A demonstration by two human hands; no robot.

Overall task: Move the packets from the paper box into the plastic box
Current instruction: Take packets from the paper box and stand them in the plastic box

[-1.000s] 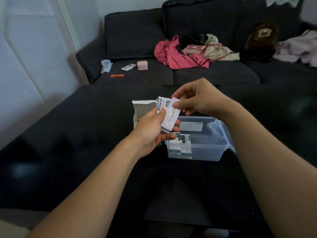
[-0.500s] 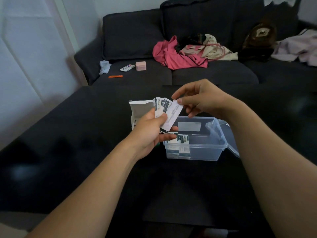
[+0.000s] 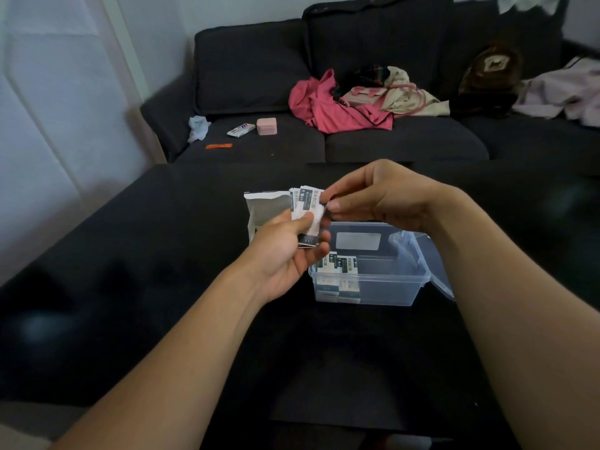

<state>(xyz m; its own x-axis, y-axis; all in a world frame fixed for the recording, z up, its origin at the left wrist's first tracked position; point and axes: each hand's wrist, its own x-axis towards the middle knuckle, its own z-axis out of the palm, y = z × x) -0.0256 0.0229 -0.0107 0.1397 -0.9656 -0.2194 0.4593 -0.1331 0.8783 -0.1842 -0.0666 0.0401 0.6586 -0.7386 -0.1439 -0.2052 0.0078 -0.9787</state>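
My left hand [image 3: 285, 251] grips a small stack of white packets with dark printed bands [image 3: 306, 206], held upright over the dark table. My right hand [image 3: 373, 196] pinches the right edge of the front packet between thumb and forefinger. Behind my left hand stands the open white paper box [image 3: 264, 207], partly hidden. The clear plastic box [image 3: 386, 280] sits just right of and below my hands, its lid hanging open on the right. Several packets [image 3: 337, 277] lie stacked at its left end.
The dark table [image 3: 162, 287] reaches back to a dark sofa [image 3: 324, 141]. On the sofa lie a pink garment [image 3: 328, 105], a pink case [image 3: 267, 126], a small packet [image 3: 241, 129], an orange strip [image 3: 218, 146] and a brown bag [image 3: 493, 69].
The front packet, tilted out to the right a second ago, is now back upright against the stack. My right hand has moved slightly left, fingertips closer to the stack.
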